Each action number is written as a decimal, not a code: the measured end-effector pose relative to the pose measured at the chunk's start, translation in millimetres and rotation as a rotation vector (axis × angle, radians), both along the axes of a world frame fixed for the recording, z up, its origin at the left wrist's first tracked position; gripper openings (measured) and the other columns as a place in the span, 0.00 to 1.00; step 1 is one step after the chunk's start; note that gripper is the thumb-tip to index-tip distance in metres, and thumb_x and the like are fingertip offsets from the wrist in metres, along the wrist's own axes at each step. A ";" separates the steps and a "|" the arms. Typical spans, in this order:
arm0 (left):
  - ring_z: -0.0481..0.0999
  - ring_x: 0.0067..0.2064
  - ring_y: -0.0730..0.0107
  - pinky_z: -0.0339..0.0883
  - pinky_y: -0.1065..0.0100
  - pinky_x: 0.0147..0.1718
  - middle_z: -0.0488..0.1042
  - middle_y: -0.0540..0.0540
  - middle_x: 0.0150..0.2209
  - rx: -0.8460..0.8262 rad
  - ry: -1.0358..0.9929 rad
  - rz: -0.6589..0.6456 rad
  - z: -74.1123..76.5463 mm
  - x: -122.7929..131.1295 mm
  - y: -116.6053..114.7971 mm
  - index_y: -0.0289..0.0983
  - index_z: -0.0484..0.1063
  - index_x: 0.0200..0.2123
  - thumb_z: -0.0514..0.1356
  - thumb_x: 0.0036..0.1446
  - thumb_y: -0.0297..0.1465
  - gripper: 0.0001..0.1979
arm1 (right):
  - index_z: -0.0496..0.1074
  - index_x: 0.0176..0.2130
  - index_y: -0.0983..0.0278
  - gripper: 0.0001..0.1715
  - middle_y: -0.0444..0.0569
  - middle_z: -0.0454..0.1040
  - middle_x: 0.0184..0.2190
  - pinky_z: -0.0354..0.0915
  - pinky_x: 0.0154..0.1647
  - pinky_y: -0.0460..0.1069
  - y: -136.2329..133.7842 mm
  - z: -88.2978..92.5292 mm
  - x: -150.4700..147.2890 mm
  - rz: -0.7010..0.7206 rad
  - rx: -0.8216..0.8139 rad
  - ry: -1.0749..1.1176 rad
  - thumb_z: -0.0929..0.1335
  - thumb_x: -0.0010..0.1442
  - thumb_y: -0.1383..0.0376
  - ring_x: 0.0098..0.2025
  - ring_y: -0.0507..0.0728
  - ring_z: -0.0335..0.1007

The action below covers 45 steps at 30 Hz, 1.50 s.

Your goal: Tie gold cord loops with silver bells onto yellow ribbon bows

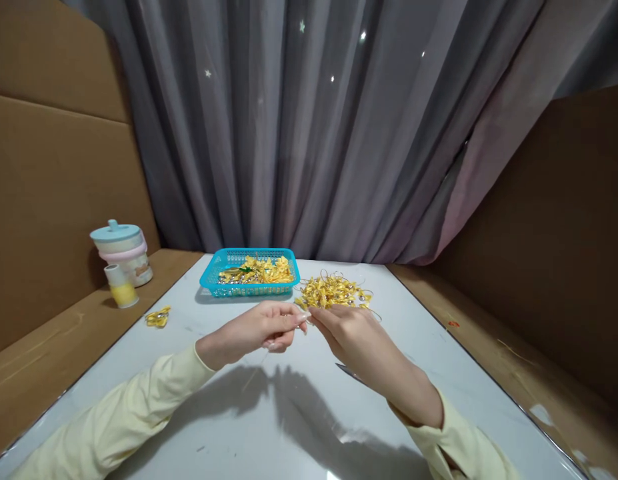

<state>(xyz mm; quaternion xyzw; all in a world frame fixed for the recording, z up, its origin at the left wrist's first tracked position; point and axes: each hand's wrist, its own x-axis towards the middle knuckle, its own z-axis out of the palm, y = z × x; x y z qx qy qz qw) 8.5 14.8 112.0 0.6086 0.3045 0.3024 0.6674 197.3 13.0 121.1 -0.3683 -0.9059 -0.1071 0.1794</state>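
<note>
My left hand is closed in a pinch above the middle of the white table, and a thin pale thread hangs below it. The fingertips of my right hand meet those of the left; whatever lies between them is too small to make out. Just behind the hands lies a pile of yellow ribbon pieces with silvery bells and thin loops. A blue basket behind the left hand holds more yellow pieces. Partly under the right forearm, a dark pointed metal tool rests on the table.
One small yellow bundle lies at the table's left edge. Beyond it stand a lidded cup and a white and yellow bottle. Cardboard walls flank the white table, and a grey curtain hangs behind. A red scrap lies right.
</note>
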 end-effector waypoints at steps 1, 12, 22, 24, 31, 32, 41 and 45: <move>0.45 0.17 0.81 0.42 0.73 0.19 0.54 0.60 0.13 -0.016 0.000 0.012 0.6 -1.1 0.8 0.34 0.66 0.32 0.54 0.60 0.37 0.12 | 0.70 0.30 0.66 0.09 0.44 0.68 0.19 0.44 0.22 0.47 2.0 -1.3 -0.2 -0.005 0.014 -0.008 0.63 0.59 0.75 0.20 0.50 0.60; 0.68 0.27 0.77 0.57 0.73 0.27 0.71 0.48 0.29 -0.272 -0.137 0.030 2.1 -5.7 5.5 0.32 0.68 0.38 0.60 0.56 0.32 0.09 | 0.69 0.26 0.66 0.17 0.45 0.67 0.21 0.43 0.22 0.48 11.6 -6.8 0.8 0.011 0.120 0.033 0.59 0.63 0.71 0.22 0.50 0.60; 0.44 0.17 0.81 0.45 0.73 0.21 0.52 0.59 0.11 -0.138 -0.083 0.082 -2.9 -2.4 8.4 0.33 0.66 0.26 0.55 0.59 0.32 0.11 | 0.68 0.27 0.66 0.15 0.46 0.66 0.20 0.43 0.23 0.48 14.0 -10.8 -1.0 0.072 0.251 -0.012 0.59 0.63 0.73 0.22 0.51 0.58; 0.44 0.17 0.81 0.44 0.74 0.21 0.50 0.60 0.11 -0.160 -0.120 0.087 -1.9 -1.5 7.2 0.33 0.65 0.26 0.55 0.59 0.31 0.10 | 0.68 0.26 0.66 0.18 0.46 0.66 0.20 0.43 0.23 0.48 16.1 -13.2 -0.7 0.057 0.248 0.033 0.58 0.64 0.71 0.21 0.50 0.57; 0.43 0.17 0.83 0.42 0.74 0.20 0.51 0.58 0.13 -0.114 -0.208 0.256 -6.4 5.0 0.0 0.33 0.63 0.20 0.57 0.57 0.33 0.15 | 0.66 0.22 0.66 0.23 0.44 0.63 0.17 0.47 0.21 0.46 13.4 -22.9 -12.2 0.127 -0.007 0.322 0.58 0.66 0.66 0.18 0.48 0.51; 0.43 0.17 0.83 0.41 0.73 0.19 0.52 0.58 0.13 -0.091 -0.195 0.270 -7.8 5.4 -0.4 0.32 0.64 0.21 0.57 0.58 0.34 0.15 | 0.65 0.21 0.66 0.23 0.44 0.63 0.16 0.48 0.21 0.45 12.6 -22.2 -13.7 0.147 -0.071 0.365 0.58 0.65 0.65 0.18 0.48 0.52; 0.52 0.18 0.80 0.45 0.73 0.18 0.64 0.54 0.15 0.254 0.108 0.393 -8.8 5.3 -3.6 0.33 0.74 0.34 0.56 0.58 0.38 0.14 | 0.62 0.22 0.64 0.21 0.41 0.63 0.14 0.53 0.23 0.44 12.6 -7.5 -11.8 0.145 -0.426 0.465 0.58 0.65 0.64 0.18 0.49 0.58; 0.59 0.20 0.77 0.52 0.73 0.21 0.64 0.53 0.17 0.497 0.291 0.350 -8.5 2.0 -5.6 0.34 0.74 0.34 0.51 0.61 0.35 0.14 | 0.62 0.25 0.64 0.19 0.42 0.64 0.17 0.54 0.25 0.44 16.0 -12.0 -10.5 0.100 -0.442 0.451 0.57 0.65 0.63 0.20 0.50 0.60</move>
